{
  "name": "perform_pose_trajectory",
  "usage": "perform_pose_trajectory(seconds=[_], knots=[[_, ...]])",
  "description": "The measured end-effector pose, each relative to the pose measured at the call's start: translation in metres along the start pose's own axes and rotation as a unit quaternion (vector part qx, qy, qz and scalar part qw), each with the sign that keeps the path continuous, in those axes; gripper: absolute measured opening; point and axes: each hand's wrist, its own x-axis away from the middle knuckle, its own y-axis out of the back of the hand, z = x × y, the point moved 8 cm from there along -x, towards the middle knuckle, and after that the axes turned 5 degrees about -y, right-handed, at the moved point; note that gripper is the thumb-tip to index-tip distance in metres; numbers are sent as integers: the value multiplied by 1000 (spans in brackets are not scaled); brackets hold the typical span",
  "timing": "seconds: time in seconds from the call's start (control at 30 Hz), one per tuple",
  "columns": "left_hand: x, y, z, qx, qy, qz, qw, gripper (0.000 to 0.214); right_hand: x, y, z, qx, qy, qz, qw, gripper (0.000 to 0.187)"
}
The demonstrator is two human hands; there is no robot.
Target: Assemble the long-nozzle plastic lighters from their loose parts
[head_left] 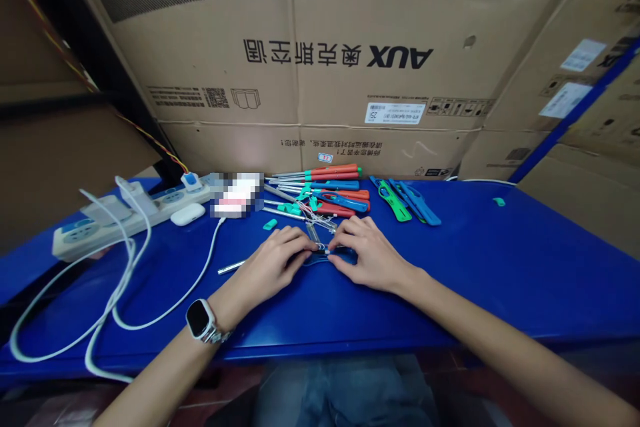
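Brown cardboard (320,90) printed with dark lettering walls off the back of the glossy blue worktop (480,287), and the letters read upside down to me. Through the head view I see the bare left hand (277,257) and the bare right hand (367,253) drawn close together near the middle of the worktop. Between them is a small black-and-white piece (321,251), too tiny for me to make out fully. On the left hand, thumb and forefinger are pinched on its dark end; the fingers of the right hand are closed on its pale end. A blue plastic part (346,255) shows just under the right fingers.

Right beyond the hands I find a tangle of thin white wires (309,209), lying against a loose pile of slim metal-shafted tools with red and blue handles (334,172). To the right of that pile rest flat green and blue plastic shells (395,201), and a small teal piece (271,224) lies to the left of the wires. Over on the left I have a long white power strip (173,199), looping white cables (131,267) and a white rounded case (188,214). A silver-cased watch (200,318) sits on the left wrist.
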Motion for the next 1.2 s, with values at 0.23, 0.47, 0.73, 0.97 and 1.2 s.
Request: perform_pose_trajectory(seconds=[0.23, 0.47, 0.73, 0.97, 1.2], knots=[[0, 0, -2, 16, -4, -14, 1000, 18, -1, -2, -3, -35, -41, -13, 998, 6], [0, 2, -3, 49, -31, -36, 998, 16, -1, -2, -5, -89, -20, -34, 995, 9], [-1, 2, -6, 51, -18, -18, 998, 13, -1, 3, -5, -106, 8, -79, 991, 9], [-3, 5, -8, 29, -35, -32, 998, 13, 1, 2, -4, -99, -30, -74, 992, 14], [-2, 7, -5, 1, -33, -32, 999, 12, -1, -9, -5, -74, -62, -47, 994, 12]])
